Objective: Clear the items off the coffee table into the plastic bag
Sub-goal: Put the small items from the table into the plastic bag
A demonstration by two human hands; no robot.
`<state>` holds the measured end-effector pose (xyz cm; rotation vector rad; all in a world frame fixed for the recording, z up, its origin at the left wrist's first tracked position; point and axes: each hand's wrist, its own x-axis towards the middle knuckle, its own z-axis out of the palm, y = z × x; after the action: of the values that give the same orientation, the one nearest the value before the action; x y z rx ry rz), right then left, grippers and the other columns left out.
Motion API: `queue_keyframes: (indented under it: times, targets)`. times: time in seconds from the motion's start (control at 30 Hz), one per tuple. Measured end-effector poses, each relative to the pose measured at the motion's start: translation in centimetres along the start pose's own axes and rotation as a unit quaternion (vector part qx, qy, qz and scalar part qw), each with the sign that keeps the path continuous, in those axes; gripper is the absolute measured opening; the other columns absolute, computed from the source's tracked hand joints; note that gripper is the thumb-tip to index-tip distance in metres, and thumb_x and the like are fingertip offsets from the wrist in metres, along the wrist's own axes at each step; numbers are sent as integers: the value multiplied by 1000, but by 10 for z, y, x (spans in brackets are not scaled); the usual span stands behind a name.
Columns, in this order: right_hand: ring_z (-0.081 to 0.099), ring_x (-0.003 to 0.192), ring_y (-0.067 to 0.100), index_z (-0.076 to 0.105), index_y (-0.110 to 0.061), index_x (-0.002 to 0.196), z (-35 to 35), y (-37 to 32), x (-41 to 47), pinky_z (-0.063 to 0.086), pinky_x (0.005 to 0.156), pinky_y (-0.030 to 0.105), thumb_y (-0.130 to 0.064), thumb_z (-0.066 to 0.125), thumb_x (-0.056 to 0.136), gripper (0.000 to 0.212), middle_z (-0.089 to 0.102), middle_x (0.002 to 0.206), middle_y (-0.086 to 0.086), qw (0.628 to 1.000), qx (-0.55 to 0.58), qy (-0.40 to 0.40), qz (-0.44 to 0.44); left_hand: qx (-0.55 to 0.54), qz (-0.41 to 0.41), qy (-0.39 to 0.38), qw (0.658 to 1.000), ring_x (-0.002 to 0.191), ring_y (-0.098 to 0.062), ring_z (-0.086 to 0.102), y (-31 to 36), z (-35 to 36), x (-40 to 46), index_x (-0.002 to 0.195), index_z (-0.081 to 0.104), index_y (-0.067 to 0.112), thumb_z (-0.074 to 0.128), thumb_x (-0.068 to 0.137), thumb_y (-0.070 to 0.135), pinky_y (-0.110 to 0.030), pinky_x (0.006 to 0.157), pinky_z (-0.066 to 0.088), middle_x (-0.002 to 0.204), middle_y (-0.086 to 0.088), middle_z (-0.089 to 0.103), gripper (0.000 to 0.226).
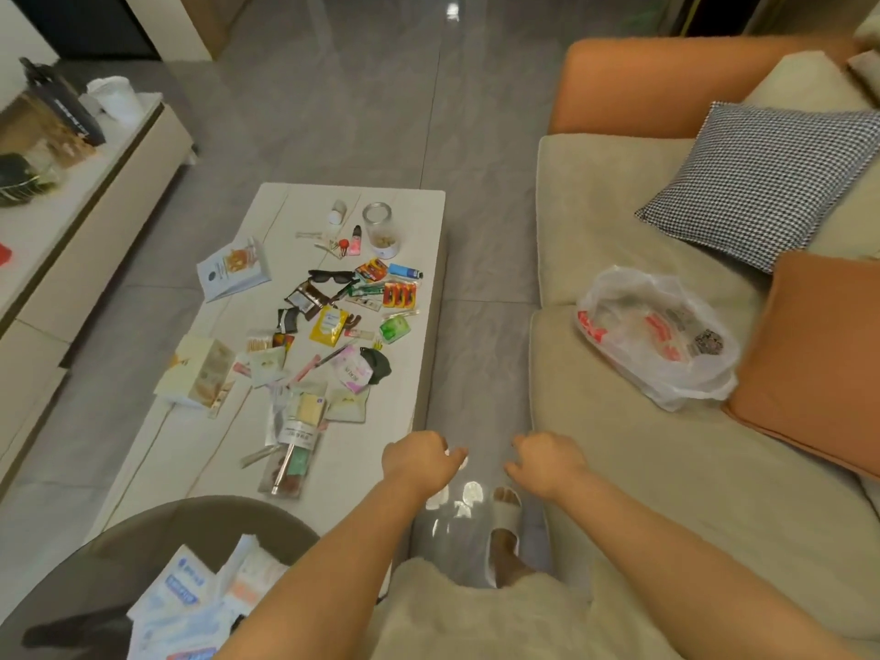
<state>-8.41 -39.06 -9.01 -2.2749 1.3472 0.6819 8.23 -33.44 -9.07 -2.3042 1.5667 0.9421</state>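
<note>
1. The left hand [419, 462] hung loosely curled over the near right corner of the desk [362, 473], holding nothing; something small and pale showed at its fingertips, too small to tell.
2. The right hand [547, 462] was half curled and empty, in the gap between the desk and the sofa [614, 469].
3. Nearest on the desk lay clear flat packets [295, 435]; they looked light, limp and slippery, best pinched at an edge or swept together.
4. Mid-desk was a heap of sachets and wrappers around a pair of sunglasses [333, 277], stiff but probably fragile, best lifted by the frame.
5. Toward the far right corner stood a clear jar [381, 231], open on top with something in its bottom; likely the heaviest and most breakable piece, best gripped around its wall and kept upright.
6. Booklets [233, 269] lay at the left edge, thin and bendable.
7. The plastic bag [655, 333] sat slumped on the sofa seat, well apart from the desk, already holding some items; thin and floppy, its mouth would probably need holding open.
</note>
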Motion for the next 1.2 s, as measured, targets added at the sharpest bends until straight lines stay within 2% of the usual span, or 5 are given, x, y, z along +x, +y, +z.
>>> queue_keyframes:
  times: [0.43, 0.73, 0.93, 1.07, 1.2]
  targets:
    - [58, 112, 28, 57, -13, 114, -67, 77, 97, 46, 89, 32, -35, 42, 92, 34, 61, 122, 10, 998, 48, -32, -3, -60, -76, -13, 995, 103, -23, 62, 45, -53, 89, 106, 66, 19, 40, 93, 54, -33, 84, 47, 110, -3, 67, 46]
    - [57, 114, 28, 55, -13, 123, -109, 78, 159, 47, 90, 32, -34, 41, 94, 38, 59, 125, 9, 998, 67, -17, -6, -56, -78, -17, 995, 110, -22, 60, 50, -100, 151, 114, 64, 18, 42, 93, 52, -32, 89, 46, 117, -3, 65, 45]
    - [58, 113, 26, 56, -15, 119, -150, 71, 214, 46, 87, 28, -33, 42, 93, 35, 60, 123, 7, 998, 59, -25, 10, -70, -48, -23, 996, 112, -23, 59, 42, -142, 214, 118, 63, 16, 41, 94, 51, -34, 93, 49, 121, -6, 64, 48]
    - [54, 121, 24, 53, -19, 128, -185, 62, 257, 45, 96, 30, -35, 43, 93, 40, 56, 133, 4, 998, 51, -34, 15, -64, -43, -19, 997, 114, -23, 58, 33, -180, 256, 120, 61, 17, 39, 95, 53, -34, 93, 48, 123, -5, 63, 49]
    - [56, 118, 26, 54, -17, 122, -208, 51, 293, 46, 94, 32, -36, 42, 93, 37, 58, 130, 7, 997, 59, -37, 18, -53, -43, -23, 997, 115, -22, 57, 21, -209, 291, 121, 60, 18, 40, 95, 53, -33, 94, 46, 124, -4, 62, 48]
